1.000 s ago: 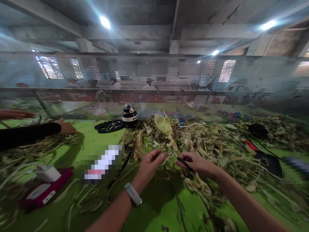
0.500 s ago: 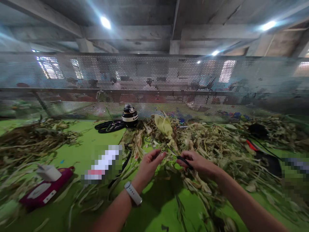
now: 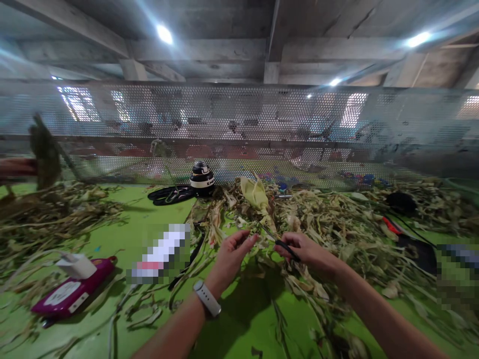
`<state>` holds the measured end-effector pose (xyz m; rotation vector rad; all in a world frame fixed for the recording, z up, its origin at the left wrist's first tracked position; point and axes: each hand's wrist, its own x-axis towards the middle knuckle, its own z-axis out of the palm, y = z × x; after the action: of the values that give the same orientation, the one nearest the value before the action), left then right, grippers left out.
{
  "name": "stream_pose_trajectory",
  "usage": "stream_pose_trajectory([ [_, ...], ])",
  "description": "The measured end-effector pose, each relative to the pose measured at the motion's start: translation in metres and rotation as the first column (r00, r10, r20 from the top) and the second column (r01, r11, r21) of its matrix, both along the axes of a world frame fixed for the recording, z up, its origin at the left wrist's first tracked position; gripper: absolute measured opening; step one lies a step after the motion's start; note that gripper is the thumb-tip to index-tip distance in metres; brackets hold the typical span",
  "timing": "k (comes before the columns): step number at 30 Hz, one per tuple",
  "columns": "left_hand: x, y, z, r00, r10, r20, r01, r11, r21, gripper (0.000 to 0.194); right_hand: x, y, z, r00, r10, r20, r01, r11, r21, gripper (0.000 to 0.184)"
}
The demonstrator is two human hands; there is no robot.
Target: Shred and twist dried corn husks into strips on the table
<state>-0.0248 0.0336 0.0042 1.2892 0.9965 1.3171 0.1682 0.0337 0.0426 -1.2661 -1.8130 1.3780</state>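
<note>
My left hand (image 3: 232,255), with a pale watch (image 3: 207,298) on its wrist, is closed in a pinch above the green tabletop (image 3: 247,319). What lies between thumb and fingers, if anything, is too small to make out. My right hand (image 3: 302,249) grips black-handled scissors (image 3: 287,250), their thin metal blades pointing up and left toward the left fingertips. Just beyond both hands stands a pale yellow-green leafy flower-like piece (image 3: 255,193). Dried plant strips (image 3: 329,219) lie heaped around and to the right of my right hand.
A purple power strip (image 3: 75,294) with a white charger (image 3: 77,266) lies at left. Behind are a black-and-white bottle (image 3: 202,178) and coiled black cord (image 3: 170,195). A perforated metal screen (image 3: 239,114) borders the table. Another person's hand (image 3: 17,168) holds a dried leaf bundle (image 3: 45,152).
Another person's hand with a dried leaf bundle has come into view at far left. My own hands and the scissors have barely moved.
</note>
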Motion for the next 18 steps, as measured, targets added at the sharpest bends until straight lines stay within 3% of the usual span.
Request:
stream_pose_trajectory([
  [11,-0.0010,0.0010,-0.0038,0.998,-0.010,-0.061,0.012,0.999,0.034,0.026,0.0021,0.0005,0.0016,0.982,-0.046,0.182,0.025,0.993,0.116,0.036],
  [18,-0.0004,0.0045,-0.0074,0.999,0.014,-0.049,-0.014,1.000,0.011,0.030,0.0005,0.0020,-0.0009,0.981,-0.052,0.186,0.027,0.991,0.133,0.037],
])
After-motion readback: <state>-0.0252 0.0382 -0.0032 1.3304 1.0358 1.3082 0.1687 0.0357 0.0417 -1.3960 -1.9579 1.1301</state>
